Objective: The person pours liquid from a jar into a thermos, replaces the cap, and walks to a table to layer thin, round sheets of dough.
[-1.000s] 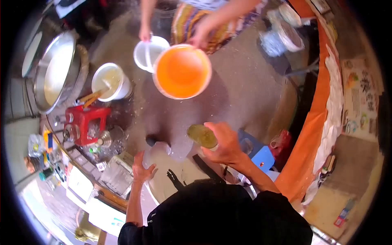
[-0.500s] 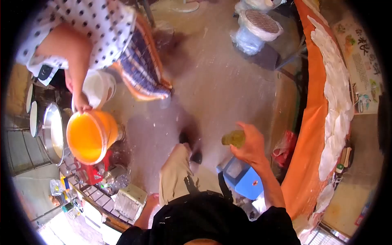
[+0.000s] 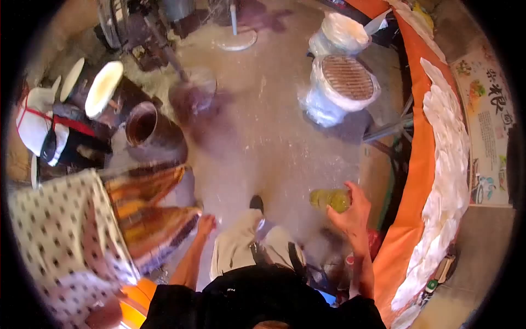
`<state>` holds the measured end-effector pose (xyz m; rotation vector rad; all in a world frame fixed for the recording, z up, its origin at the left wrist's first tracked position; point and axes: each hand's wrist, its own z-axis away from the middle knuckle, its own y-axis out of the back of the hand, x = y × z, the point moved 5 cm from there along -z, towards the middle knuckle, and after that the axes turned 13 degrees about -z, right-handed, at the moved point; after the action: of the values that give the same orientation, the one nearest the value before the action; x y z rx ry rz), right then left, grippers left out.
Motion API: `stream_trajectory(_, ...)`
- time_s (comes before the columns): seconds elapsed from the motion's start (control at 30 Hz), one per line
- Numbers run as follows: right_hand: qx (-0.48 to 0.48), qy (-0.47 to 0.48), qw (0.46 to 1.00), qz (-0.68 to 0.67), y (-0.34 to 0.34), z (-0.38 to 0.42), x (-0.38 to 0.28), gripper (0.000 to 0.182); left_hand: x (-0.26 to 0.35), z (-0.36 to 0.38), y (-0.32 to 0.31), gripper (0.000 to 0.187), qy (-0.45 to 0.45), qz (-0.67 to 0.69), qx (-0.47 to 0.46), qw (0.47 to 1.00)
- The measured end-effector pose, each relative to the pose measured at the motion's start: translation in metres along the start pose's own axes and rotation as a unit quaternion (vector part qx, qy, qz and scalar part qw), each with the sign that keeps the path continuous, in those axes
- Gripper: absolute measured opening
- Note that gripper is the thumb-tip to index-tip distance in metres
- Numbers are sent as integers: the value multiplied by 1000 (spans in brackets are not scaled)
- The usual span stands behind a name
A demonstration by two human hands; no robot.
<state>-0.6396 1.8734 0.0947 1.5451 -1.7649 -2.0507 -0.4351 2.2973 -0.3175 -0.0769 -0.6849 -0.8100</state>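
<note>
Right hand [image 3: 352, 215] closed around a bottle of yellow-green liquid [image 3: 329, 199], gripped at one end, bottle lying roughly level and pointing to the left of the hand. Left hand [image 3: 206, 224] hanging low with nothing in it, fingers loosely spread, just beside the striped cloth [image 3: 148, 216] of another person standing close on that side. Between the two hands — pale trousers [image 3: 241, 247] and one dark shoe [image 3: 256, 203] on the floor. Left of the left hand, a dotted garment [image 3: 60, 241] filling the near corner, with an orange bucket [image 3: 134, 310] partly hidden beneath it. Right of the right hand, a long orange cloth [image 3: 419, 164] with white sheets [image 3: 449, 159] laid along it. Well ahead of the hands, two white plastic-wrapped drums [image 3: 339, 88], one topped by a round woven lid, and a dark pot [image 3: 143, 125] with clutter behind. Underfoot — bare, dusty concrete floor [image 3: 274, 137], flecked white.
</note>
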Motion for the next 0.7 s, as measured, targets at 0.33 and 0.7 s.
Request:
stream_trajectory(0.33,-10,-7,1000,-18,2,-262,76,67,453,-194,-18,29,-179,-19,11,984)
stream_trajectory(0.7,-26,10,999,-26,-4,-614,121,66,405,-216,10,26,119,55,83,988)
